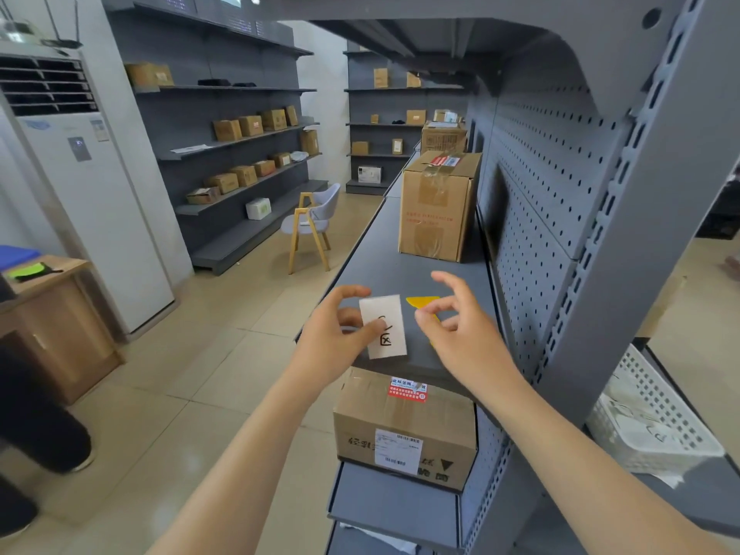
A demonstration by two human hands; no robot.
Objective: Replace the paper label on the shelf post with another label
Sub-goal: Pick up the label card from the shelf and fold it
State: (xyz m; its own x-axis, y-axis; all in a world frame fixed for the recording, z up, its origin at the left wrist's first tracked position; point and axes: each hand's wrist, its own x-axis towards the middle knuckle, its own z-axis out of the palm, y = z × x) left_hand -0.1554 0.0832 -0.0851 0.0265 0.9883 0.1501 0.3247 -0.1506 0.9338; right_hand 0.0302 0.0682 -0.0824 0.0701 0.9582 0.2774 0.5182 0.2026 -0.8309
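two hands: left hand fingers pinch the paper label; right hand fingers spread beside it.

White paper label with black handwritten characters, upright, above grey shelf.

Your left hand is raised, thumb and fingers pinched closed. Your right hand is just beside it, thumb and index pinched, other fingers spread.

My one head camera looks forward and down, close over the grey shelf, its post rising right.
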